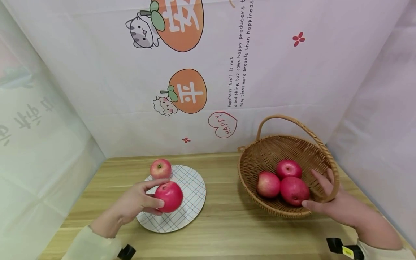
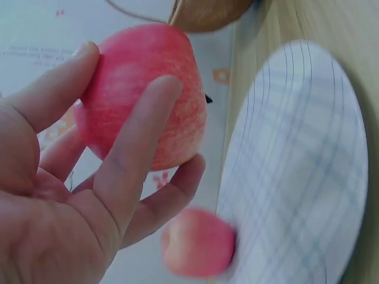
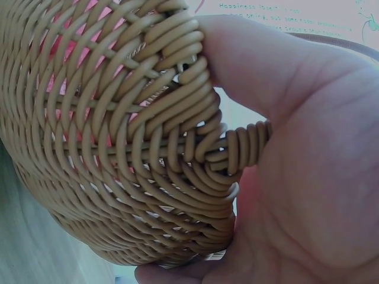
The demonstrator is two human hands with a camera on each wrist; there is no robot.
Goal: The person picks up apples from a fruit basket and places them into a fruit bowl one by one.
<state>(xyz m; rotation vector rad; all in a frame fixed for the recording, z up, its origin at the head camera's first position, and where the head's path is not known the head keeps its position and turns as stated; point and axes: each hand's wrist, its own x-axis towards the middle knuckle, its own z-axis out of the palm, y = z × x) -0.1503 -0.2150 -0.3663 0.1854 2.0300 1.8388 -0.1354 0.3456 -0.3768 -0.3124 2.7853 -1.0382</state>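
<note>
My left hand (image 1: 136,202) holds a red apple (image 1: 170,196) over a round white plate (image 1: 193,191) with a blue checked pattern. Thumb and fingers wrap the sides of this apple (image 2: 133,65) in the left wrist view. A second, paler apple (image 1: 160,168) sits at the back left edge of the plate. On the right side, my right hand (image 1: 341,206) grips the rim of a brown wicker basket (image 1: 251,164) beside the base of its handle. Three red apples lie together inside the basket, tilted toward me. The right wrist view shows the woven outer wall (image 3: 118,171) close up.
Both stand on a light wood-grain table (image 1: 221,216), plate left and basket right. A white printed cloth (image 1: 266,72) rises behind the table, and pale cloth sides stand at left and right. The tall basket handle (image 1: 292,121) arches over the basket opening.
</note>
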